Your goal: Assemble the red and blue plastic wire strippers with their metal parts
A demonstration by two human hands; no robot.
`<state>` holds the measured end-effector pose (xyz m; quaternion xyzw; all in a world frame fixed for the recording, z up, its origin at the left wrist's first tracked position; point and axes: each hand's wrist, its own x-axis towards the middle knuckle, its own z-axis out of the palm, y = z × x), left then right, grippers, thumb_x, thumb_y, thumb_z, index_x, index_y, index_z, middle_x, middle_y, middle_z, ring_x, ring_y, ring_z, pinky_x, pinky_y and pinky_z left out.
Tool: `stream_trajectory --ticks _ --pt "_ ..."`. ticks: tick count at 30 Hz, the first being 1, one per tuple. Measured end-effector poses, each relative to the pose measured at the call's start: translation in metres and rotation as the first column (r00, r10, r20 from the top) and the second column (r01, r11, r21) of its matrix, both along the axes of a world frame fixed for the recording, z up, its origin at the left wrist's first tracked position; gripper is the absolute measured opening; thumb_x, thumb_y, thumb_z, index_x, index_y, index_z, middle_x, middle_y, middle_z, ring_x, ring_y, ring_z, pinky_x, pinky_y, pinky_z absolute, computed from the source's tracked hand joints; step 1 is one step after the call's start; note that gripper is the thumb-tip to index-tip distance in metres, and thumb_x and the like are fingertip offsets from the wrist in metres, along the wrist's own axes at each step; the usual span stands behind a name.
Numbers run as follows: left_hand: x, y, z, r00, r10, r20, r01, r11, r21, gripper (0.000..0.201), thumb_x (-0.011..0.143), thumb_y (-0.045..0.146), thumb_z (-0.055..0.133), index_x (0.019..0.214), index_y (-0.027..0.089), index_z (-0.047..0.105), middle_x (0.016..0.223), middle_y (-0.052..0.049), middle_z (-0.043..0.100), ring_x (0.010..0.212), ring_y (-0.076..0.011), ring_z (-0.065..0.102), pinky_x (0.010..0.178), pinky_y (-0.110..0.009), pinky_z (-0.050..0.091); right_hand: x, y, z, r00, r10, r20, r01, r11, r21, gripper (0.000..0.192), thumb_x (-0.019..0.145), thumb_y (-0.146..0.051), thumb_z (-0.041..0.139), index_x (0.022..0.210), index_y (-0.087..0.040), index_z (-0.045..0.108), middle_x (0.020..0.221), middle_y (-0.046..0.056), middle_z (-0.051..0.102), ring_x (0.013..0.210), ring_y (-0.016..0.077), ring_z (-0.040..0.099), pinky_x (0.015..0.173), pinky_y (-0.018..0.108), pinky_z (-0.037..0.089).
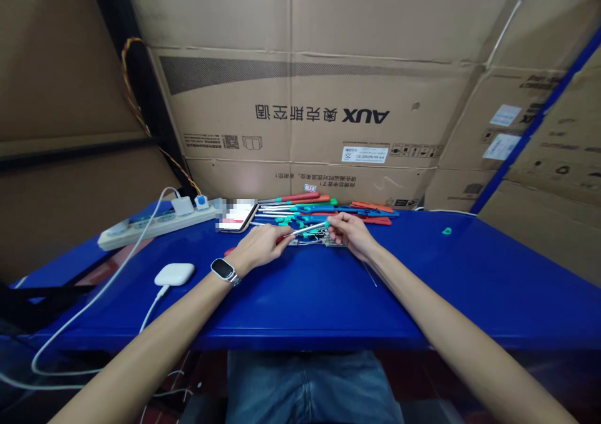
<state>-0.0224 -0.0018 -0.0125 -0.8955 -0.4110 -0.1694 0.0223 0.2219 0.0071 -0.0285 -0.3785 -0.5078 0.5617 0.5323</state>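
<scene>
Hands meet over the blue table (422, 286): left hand (259, 247) and right hand (350, 231) pinch opposite ends of one tool (310, 228). Its long axis runs left-right between them, green handle at the right. More tools (328, 208) lie just behind.

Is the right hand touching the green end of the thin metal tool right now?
Touching. In the head view the right hand pinches the green tip of the thin metal tool between its fingertips, while the left hand grips the tool's other end.
</scene>
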Motion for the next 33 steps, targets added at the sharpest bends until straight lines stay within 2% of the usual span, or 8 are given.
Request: stream_trajectory --ticks 4,8,11,13,17,22,29,33 --pt "0.012 -0.006 0.002 1.0 0.0 0.011 0.0 1.0 0.012 0.034 0.1 0.04 0.037 0.096 0.021 0.065 0.076 -0.006 0.067 0.069 -0.0208 0.063 0.06 -0.026 0.035 -0.015 -0.007 0.002 0.995 0.096 -0.022 -0.096 0.995 -0.016 0.042 0.058 -0.044 0.087 0.069 -0.016 0.057 0.057 -0.002 0.063 0.045 0.009 0.057 0.038 0.018 0.04" --pt "0.021 -0.01 0.005 0.996 0.062 0.071 -0.06 0.998 -0.033 0.033 0.096 0.039 0.046 0.12 0.02 0.057 0.072 -0.004 0.065 0.068 -0.023 0.064 0.059 -0.026 0.038 -0.03 -0.015 0.004 0.998 0.007 -0.057 -0.007 1.0 -0.005 0.04 0.061 -0.046 0.084 0.063 -0.016 0.057 0.054 -0.002 0.061 0.041 0.0076 0.053 0.036 0.018 0.038" --pt "0.025 -0.013 0.006 0.993 0.07 0.098 -0.063 0.995 -0.072 0.055 0.089 0.031 0.054 0.14 0.02 0.039 0.071 -0.002 0.063 0.069 -0.0248 0.065 0.058 -0.026 0.04 -0.041 -0.02 0.001 0.996 -0.062 0.066 0.058 0.996 0.063 0.044 0.062 -0.051 0.082 0.06 -0.018 0.052 0.049 -0.002 0.06 0.036 0.0082 0.05 0.032 0.019 0.033" --pt "0.026 -0.016 0.006 0.991 0.074 0.114 -0.065 0.995 -0.079 0.062 0.088 0.027 0.054 0.146 0.02 0.031 0.07 -0.001 0.062 0.069 -0.0255 0.065 0.058 -0.027 0.04 -0.047 -0.023 -0.001 0.988 -0.098 0.12 0.083 0.989 0.12 0.046 0.063 -0.052 0.081 0.058 -0.019 0.05 0.047 -0.002 0.058 0.032 0.0067 0.046 0.031 0.018 0.028" --pt "0.028 -0.017 0.003 0.985 0.062 0.159 -0.045 0.993 -0.112 0.067 0.085 0.021 0.056 0.147 0.02 0.029 0.075 -0.003 0.065 0.075 -0.0257 0.066 0.062 -0.028 0.044 -0.051 -0.025 -0.004 0.987 -0.102 0.125 0.082 0.985 0.153 0.046 0.065 -0.052 0.079 0.058 -0.02 0.049 0.046 -0.003 0.058 0.032 0.0062 0.043 0.031 0.019 0.026" --pt "0.029 -0.016 0.001 0.972 0.02 0.234 0.016 0.989 -0.149 0.066 0.084 0.019 0.059 0.145 0.022 0.033 0.08 -0.003 0.067 0.075 -0.023 0.067 0.064 -0.027 0.045 -0.052 -0.027 -0.004 0.99 -0.062 0.123 0.04 0.983 0.18 0.044 0.066 -0.053 0.079 0.062 -0.02 0.05 0.049 -0.002 0.061 0.035 0.0074 0.047 0.033 0.019 0.032" --pt "0.033 -0.017 0.002 0.969 0.002 0.246 0.042 0.984 -0.176 0.061 0.086 0.024 0.059 0.143 0.023 0.035 0.084 -0.004 0.068 0.082 -0.0247 0.068 0.068 -0.029 0.047 -0.051 -0.024 -0.008 0.995 -0.017 0.096 0.002 0.987 0.158 0.047 0.061 -0.054 0.081 0.064 -0.02 0.049 0.048 -0.003 0.062 0.035 0.0087 0.051 0.035 0.019 0.039" --pt "0.036 -0.016 0.0 0.959 -0.025 0.283 0.083 0.978 -0.194 0.059 0.086 0.022 0.058 0.141 0.023 0.037 0.082 -0.003 0.068 0.08 -0.0228 0.068 0.069 -0.028 0.047 -0.05 -0.026 -0.005 0.995 0.002 0.097 -0.015 0.991 0.134 0.048 0.059 -0.055 0.082 0.065 -0.02 0.049 0.048 -0.004 0.061 0.035 0.0091 0.052 0.035 0.019 0.04"
